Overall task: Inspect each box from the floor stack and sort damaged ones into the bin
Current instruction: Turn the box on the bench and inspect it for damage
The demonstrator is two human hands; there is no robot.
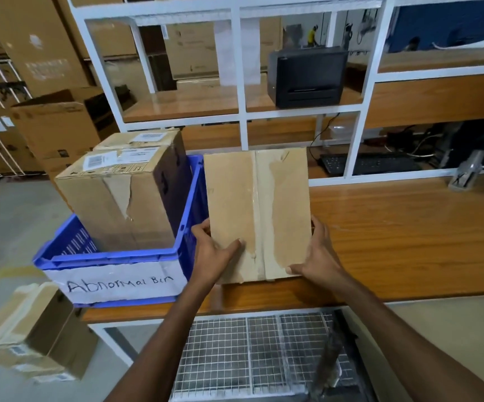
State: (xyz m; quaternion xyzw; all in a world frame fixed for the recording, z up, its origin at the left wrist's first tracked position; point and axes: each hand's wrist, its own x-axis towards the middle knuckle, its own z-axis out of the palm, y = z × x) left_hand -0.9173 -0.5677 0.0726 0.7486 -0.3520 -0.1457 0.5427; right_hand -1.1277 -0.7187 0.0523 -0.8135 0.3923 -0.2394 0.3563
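On wooden bench [409, 242], apparently warehouse [26, 39]: box [264, 204] in curled fingers [201, 229], left hand [211, 256], right hand [319, 256]

The bin [113, 256] is moulded in blue plastic, faintly glossy, and a white paper label [118, 281] is stuck across its front. Inside the bin a torn box [113, 210] of matt brown cardboard is seen, its outer paper layer ripped to a rough, paler patch. Just right of the bin, the taped box [232, 198] is made of the same dull cardboard, with a glossy clear tape strip [259, 216] down its middle. Under the bin the table [409, 242] is finished in polished, reflective wood grain. Lower, to the bin's right, a mesh shelf [235, 355] is of bare metal wire.
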